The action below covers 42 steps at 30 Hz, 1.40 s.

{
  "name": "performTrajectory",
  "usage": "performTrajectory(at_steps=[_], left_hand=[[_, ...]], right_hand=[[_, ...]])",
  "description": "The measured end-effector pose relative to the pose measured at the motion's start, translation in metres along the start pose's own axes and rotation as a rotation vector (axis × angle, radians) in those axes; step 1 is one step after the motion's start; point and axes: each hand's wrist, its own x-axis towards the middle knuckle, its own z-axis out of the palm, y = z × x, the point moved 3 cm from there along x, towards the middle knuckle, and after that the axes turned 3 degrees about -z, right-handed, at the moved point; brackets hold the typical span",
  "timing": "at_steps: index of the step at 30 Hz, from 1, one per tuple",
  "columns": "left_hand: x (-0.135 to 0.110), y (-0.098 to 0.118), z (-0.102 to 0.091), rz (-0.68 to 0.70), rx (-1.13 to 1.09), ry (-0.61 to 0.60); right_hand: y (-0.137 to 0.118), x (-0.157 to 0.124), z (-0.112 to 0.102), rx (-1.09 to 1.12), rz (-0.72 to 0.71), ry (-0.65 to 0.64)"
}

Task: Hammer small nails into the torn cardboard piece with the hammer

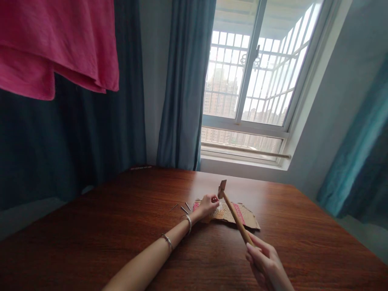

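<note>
My right hand (265, 258) is wrapped around the wooden handle of a small hammer (236, 218). The hammer's head is raised just above and beside my left hand (209, 205), whose fingers are pinched together over the cardboard. What they pinch is hidden or too small to make out. Beneath lies a flat piece of cardboard (250, 219) with ragged edges, carrying pink-red and pale patches dotted with small marks. Left of it, a few thin metal rods (184, 209) rest on the table.
The brown wooden table (121, 242) stretches to the wall below a barred window (248, 81). Blue curtains (184, 89) hang behind the table. A pink cloth (60, 44) hangs at the upper left.
</note>
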Motion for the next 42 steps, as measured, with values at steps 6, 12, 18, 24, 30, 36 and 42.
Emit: performTrajectory(at_steps=[6, 12, 18, 24, 30, 36, 42], left_hand=[[0.001, -0.001, 0.001, 0.022, -0.040, -0.010], [0.000, 0.001, 0.000, 0.002, -0.046, -0.030], [-0.002, 0.003, -0.002, -0.055, -0.042, -0.032], [-0.001, 0.000, 0.000, -0.015, -0.044, -0.031], [0.001, -0.002, 0.002, -0.015, -0.039, -0.035], [-0.001, 0.002, -0.001, -0.024, -0.024, -0.033], [-0.001, 0.002, 0.000, -0.027, -0.043, -0.030]], right_hand=[[0.000, 0.001, -0.002, 0.032, -0.012, 0.000], [0.000, 0.003, -0.004, 0.046, -0.016, 0.022], [-0.004, -0.001, -0.001, 0.049, 0.017, 0.053], [-0.004, -0.001, -0.002, 0.046, 0.017, 0.062], [-0.005, -0.001, -0.003, 0.071, 0.011, 0.031], [-0.009, -0.003, 0.000, 0.025, 0.015, 0.017], [-0.011, -0.004, 0.001, -0.031, 0.040, 0.010]])
